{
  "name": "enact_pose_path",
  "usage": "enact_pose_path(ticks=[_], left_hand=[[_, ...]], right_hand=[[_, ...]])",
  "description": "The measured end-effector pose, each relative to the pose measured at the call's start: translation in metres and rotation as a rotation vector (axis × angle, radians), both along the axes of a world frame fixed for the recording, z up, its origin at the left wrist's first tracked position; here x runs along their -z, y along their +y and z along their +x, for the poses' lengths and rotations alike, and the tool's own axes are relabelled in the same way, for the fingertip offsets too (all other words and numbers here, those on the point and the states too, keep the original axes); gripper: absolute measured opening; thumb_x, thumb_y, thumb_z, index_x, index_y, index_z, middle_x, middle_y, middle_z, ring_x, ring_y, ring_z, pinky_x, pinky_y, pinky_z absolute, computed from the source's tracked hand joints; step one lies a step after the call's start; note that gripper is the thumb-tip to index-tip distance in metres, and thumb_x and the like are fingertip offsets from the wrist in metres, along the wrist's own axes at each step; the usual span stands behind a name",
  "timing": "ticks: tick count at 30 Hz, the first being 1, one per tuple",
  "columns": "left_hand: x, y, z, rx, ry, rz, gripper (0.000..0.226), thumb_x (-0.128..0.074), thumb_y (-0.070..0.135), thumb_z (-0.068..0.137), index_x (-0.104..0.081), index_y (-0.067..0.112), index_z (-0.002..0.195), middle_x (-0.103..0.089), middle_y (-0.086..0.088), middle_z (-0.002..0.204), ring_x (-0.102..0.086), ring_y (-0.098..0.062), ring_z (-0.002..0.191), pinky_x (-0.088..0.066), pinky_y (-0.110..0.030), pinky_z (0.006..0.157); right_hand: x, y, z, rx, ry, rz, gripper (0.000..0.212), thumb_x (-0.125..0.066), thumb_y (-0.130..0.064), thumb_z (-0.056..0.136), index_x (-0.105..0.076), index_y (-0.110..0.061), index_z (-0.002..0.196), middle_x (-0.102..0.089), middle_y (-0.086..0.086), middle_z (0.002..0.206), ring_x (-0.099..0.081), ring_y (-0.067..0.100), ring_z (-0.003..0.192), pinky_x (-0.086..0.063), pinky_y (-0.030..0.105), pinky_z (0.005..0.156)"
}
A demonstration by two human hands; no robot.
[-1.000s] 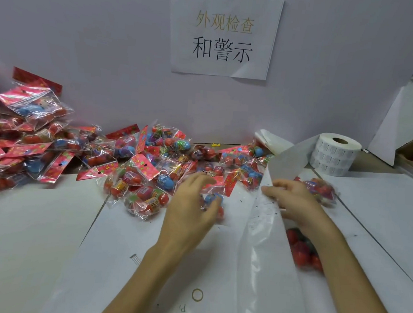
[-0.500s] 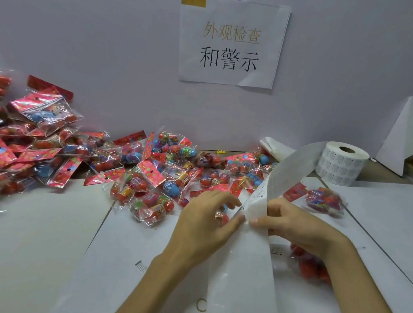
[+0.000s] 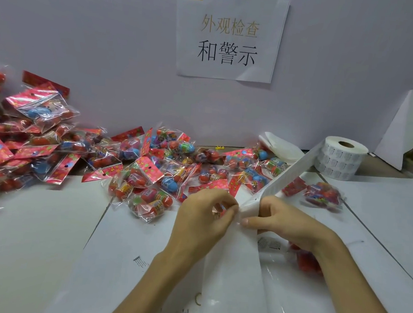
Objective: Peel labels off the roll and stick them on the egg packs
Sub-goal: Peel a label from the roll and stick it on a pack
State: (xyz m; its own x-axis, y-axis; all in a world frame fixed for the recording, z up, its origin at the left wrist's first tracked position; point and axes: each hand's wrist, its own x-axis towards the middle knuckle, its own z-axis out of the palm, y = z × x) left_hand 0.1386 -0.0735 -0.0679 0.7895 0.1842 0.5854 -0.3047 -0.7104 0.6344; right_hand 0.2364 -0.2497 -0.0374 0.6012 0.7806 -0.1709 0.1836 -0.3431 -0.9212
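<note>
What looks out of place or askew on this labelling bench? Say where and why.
The egg packs lie heaped at all angles along the wall; the paper sign above has its lower right corner curling.

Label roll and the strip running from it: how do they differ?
The roll is wound and stands untouched at the back; the strip is unwound, slanting down to where the left hand and right hand pinch it. The roll shows rows of printed labels; the strip's slanting side looks plain. Both are white.
</note>
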Motion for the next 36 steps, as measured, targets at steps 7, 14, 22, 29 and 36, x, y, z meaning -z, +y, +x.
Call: enact_pose_path(ticks=[7,14,22,29,36], left_hand=[[-0.001,0.005,0.0,0.064,0.059,-0.018,0.017,-0.08,0.037,0.085,-0.077,0.026,0.097,-0.072,0.017,0.087,-0.065,-0.008,0.079,-0.053,-0.018,0.068],[-0.001,0.005,0.002,0.033,0.094,0.0,0.006,-0.077,0.024,0.087,-0.077,0.029,0.089,-0.071,0.018,0.083,-0.063,-0.005,0.08,-0.05,-0.014,0.066],[-0.002,0.002,0.0,-0.01,0.092,0.017,0.005,-0.074,0.023,0.089,-0.078,0.025,0.09,-0.071,0.016,0.081,-0.063,-0.003,0.077,-0.046,-0.009,0.063],[-0.002,0.003,0.001,0.039,0.122,0.014,0.005,-0.078,0.034,0.087,-0.078,0.03,0.088,-0.071,0.018,0.081,-0.064,-0.005,0.078,-0.054,-0.023,0.066],[-0.002,0.004,0.003,0.046,0.149,-0.102,0.005,-0.077,0.022,0.088,-0.08,0.026,0.085,-0.072,0.017,0.08,-0.062,-0.007,0.078,-0.045,-0.013,0.063]], right_hand=[[-0.002,-0.002,0.0,-0.011,-0.021,0.03,0.019,-0.066,-0.009,0.097,-0.075,-0.01,0.114,-0.078,0.007,0.108,-0.073,0.021,0.105,-0.057,0.03,0.092],[0.003,0.0,0.003,-0.044,-0.01,0.002,0.02,-0.064,-0.01,0.099,-0.073,-0.005,0.116,-0.077,0.009,0.111,-0.072,0.024,0.108,-0.055,0.04,0.1],[0.007,0.0,0.005,-0.056,-0.052,-0.027,0.017,-0.067,-0.011,0.097,-0.074,-0.009,0.112,-0.077,0.008,0.109,-0.072,0.024,0.107,-0.055,0.04,0.1],[0.007,0.0,0.006,-0.077,-0.05,-0.022,0.016,-0.066,-0.01,0.098,-0.076,-0.012,0.111,-0.077,0.007,0.108,-0.072,0.022,0.106,-0.055,0.035,0.098],[0.008,-0.001,0.006,-0.079,-0.048,-0.018,0.017,-0.066,-0.01,0.098,-0.075,-0.011,0.112,-0.077,0.007,0.109,-0.072,0.024,0.107,-0.055,0.035,0.098]])
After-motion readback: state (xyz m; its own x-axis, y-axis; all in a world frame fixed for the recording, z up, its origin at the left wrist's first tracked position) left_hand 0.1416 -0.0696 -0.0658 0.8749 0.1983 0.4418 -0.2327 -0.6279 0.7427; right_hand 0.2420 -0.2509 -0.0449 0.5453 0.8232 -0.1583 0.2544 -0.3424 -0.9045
